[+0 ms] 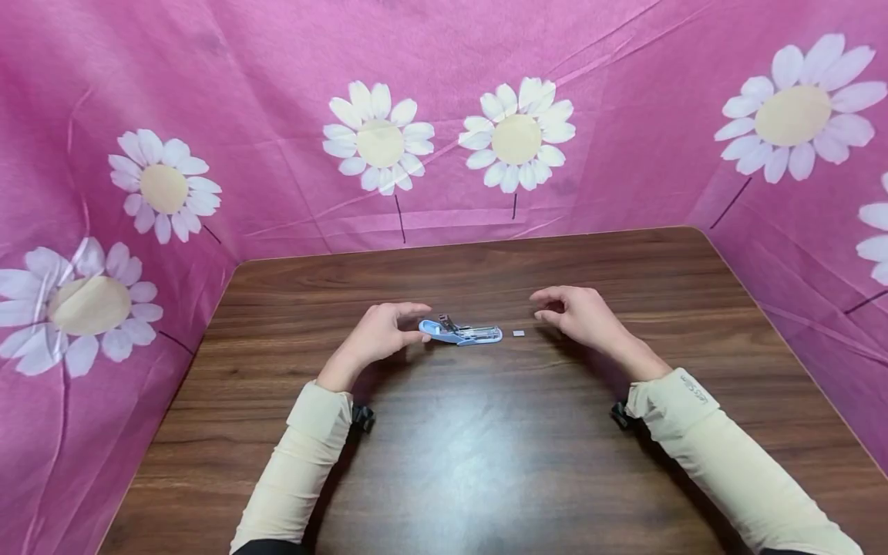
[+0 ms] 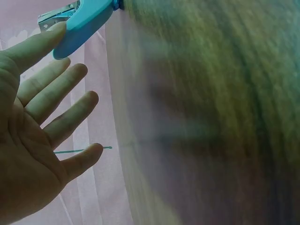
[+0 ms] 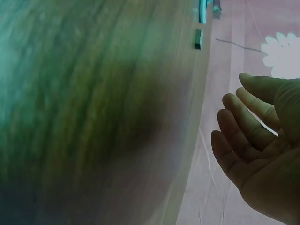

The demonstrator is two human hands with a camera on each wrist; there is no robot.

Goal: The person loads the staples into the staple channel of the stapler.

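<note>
While the left hand (image 1: 381, 331) hovers around the left end of a light-blue plastic stapler with silvery metal innards (image 1: 461, 336), its fingers are pretty much straight and spread apart, with the thumb tip right up at the blue end; can't really tell if it's actually pressing on it. The stapler's sitting around the middle of the dark brown wood-grain table (image 1: 444, 478), toward the far side, and a bit of metal sticks up near its left end. Just right of it there's a tiny grey rectangular block (image 1: 519, 334), lying between the stapler and the right hand (image 1: 586, 317). That hand's got nothing in it, fingers loosely bent, thumb and index apart. Both arms come in from the near side in cream sleeves (image 1: 749, 470), and a pink cloth with big white daisies (image 1: 444, 46) hangs behind the far edge.
</note>
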